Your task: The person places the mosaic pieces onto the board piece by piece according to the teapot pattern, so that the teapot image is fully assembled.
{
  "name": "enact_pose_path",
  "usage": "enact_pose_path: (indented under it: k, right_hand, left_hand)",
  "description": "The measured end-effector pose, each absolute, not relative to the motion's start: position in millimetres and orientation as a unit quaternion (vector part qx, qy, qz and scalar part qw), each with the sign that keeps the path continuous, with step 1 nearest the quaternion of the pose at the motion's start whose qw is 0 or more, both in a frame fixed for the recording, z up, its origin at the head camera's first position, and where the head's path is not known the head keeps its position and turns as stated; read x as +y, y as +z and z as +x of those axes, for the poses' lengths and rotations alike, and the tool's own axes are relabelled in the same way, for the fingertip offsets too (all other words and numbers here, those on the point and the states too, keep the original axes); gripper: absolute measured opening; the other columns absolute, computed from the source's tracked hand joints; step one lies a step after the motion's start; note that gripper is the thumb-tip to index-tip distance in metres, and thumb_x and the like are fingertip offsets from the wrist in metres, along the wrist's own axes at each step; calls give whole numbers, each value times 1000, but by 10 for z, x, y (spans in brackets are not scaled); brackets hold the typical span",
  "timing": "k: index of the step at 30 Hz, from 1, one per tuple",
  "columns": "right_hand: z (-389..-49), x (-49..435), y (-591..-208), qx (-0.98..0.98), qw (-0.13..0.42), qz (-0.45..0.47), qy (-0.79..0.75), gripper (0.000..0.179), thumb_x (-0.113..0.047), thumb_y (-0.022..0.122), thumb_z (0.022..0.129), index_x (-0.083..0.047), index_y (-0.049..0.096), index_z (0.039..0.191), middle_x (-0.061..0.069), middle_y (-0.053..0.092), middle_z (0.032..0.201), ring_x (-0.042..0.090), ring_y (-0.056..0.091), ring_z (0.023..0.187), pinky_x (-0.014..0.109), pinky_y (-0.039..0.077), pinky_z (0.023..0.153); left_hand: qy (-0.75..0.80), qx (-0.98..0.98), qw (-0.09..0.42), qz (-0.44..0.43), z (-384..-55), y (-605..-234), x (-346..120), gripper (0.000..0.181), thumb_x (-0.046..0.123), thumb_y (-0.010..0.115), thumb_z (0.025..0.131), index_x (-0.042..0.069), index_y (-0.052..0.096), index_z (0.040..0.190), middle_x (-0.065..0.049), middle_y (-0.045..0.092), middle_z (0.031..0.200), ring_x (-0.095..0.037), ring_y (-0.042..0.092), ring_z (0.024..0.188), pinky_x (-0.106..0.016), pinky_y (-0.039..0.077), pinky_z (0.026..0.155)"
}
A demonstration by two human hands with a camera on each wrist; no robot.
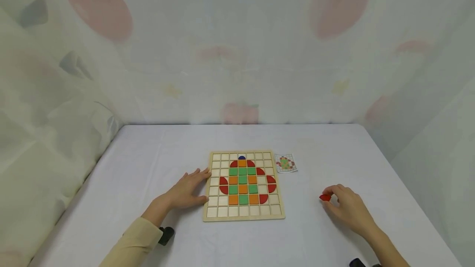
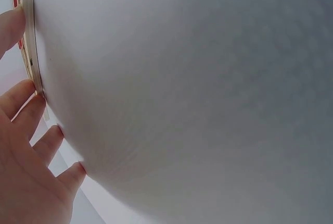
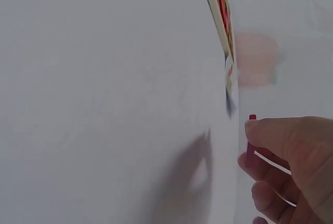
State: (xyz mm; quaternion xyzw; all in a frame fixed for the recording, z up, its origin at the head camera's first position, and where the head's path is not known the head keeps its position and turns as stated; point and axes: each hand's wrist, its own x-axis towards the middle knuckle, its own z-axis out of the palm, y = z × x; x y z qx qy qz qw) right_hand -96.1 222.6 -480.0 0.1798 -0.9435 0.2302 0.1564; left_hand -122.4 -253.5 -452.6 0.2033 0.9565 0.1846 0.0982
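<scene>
A square wooden grid board (image 1: 243, 218) lies on the table, with green, orange, red and blue tiles set in some of its squares. My left hand (image 1: 188, 190) touches the board's left edge, its thumb and fingers spread and fairly straight. In the left wrist view, fingertips (image 2: 23, 91) rest against the board's side (image 2: 30, 36). Right of the board, my right hand (image 1: 349, 207) pinches a red tile (image 1: 325, 197) between thumb and fingers. The right wrist view shows this thin red tile (image 3: 252, 146) edge-on, held over the table with a shadow below.
A small paper card (image 1: 285, 163) printed with a coloured grid pattern lies beside the board's upper right corner. White cloth covers the table (image 1: 167, 143). Patterned fabric (image 1: 237, 73) hangs behind it and along both sides. Dark wrist cameras (image 1: 166, 235) sit near each forearm.
</scene>
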Motion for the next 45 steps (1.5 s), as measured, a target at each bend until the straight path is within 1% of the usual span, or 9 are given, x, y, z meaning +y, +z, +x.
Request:
enact_pose_path:
  k: [11, 16, 20, 26, 29, 33, 35, 39, 45]
  right_hand:
    - [-1178, 1706, -4711, -934, 114, 211, 266, 25, -9, 76, 72, -16, 64, 93, -7, 60, 87, 12, 53, 78, 27, 47, 65]
    - [-1252, 1456, -4672, -920, 116, 243, 283, 25, -10, 76, 72, -16, 64, 93, -8, 60, 87, 14, 54, 79, 26, 48, 67]
    - [-1297, 1243, -4629, -912, 115, 266, 289, 25, -13, 76, 73, -17, 64, 94, -9, 60, 89, 14, 55, 79, 27, 46, 68]
    - [-1396, 906, -4547, -898, 111, 311, 292, 21, -15, 74, 76, -17, 63, 95, -7, 61, 92, 13, 54, 82, 30, 46, 74]
    - [-1438, 747, -4488, -894, 92, 327, 293, 19, -17, 72, 78, -17, 63, 95, -6, 61, 93, 13, 54, 82, 31, 45, 75]
    - [-1488, 569, -4444, -893, 59, 339, 289, 17, -21, 70, 81, -18, 64, 96, -6, 60, 95, 12, 54, 87, 32, 46, 79]
    - [-1511, 490, -4437, -894, 53, 348, 279, 17, -23, 70, 81, -19, 64, 97, -7, 59, 96, 12, 53, 90, 33, 46, 81]
    - [-1553, 345, -4417, -889, 44, 366, 272, 17, -22, 69, 82, -19, 63, 97, -6, 58, 95, 13, 52, 89, 33, 45, 79]
    - [-1615, 131, -4408, -888, 16, 377, 262, 18, -26, 66, 84, -20, 63, 101, -6, 58, 102, 13, 52, 95, 34, 44, 83]
  left_hand:
    - [182, 958, 98, 199, -1217, -4510, -2510, 72, 30, 69, 79, 8, 39, 140, -7, 32, 149, -36, 26, 136, -61, 18, 106]
    - [185, 957, 95, 202, -1221, -4518, -2511, 71, 30, 69, 79, 8, 39, 139, -8, 32, 149, -36, 26, 136, -62, 18, 106]
    - [188, 956, 94, 205, -1220, -4528, -2518, 72, 31, 70, 79, 7, 39, 139, -7, 31, 149, -36, 25, 136, -63, 17, 106]
    - [187, 956, 91, 208, -1224, -4533, -2527, 72, 31, 69, 79, 7, 39, 139, -7, 31, 149, -37, 26, 136, -63, 17, 105]
    - [186, 956, 91, 207, -1224, -4532, -2529, 72, 31, 70, 79, 8, 39, 139, -7, 31, 149, -36, 26, 136, -63, 17, 106]
    - [188, 956, 94, 203, -1217, -4530, -2531, 73, 31, 70, 78, 8, 39, 140, -7, 30, 150, -36, 25, 137, -62, 17, 106]
    - [189, 956, 95, 202, -1212, -4530, -2530, 73, 31, 70, 78, 8, 39, 140, -7, 30, 150, -36, 25, 137, -62, 16, 106]
    - [192, 956, 96, 200, -1201, -4525, -2521, 72, 31, 70, 78, 8, 39, 139, -7, 30, 150, -36, 25, 137, -62, 16, 106]
    - [189, 956, 99, 203, -1197, -4498, -2509, 72, 31, 70, 79, 9, 39, 140, -6, 30, 150, -36, 25, 136, -63, 16, 106]
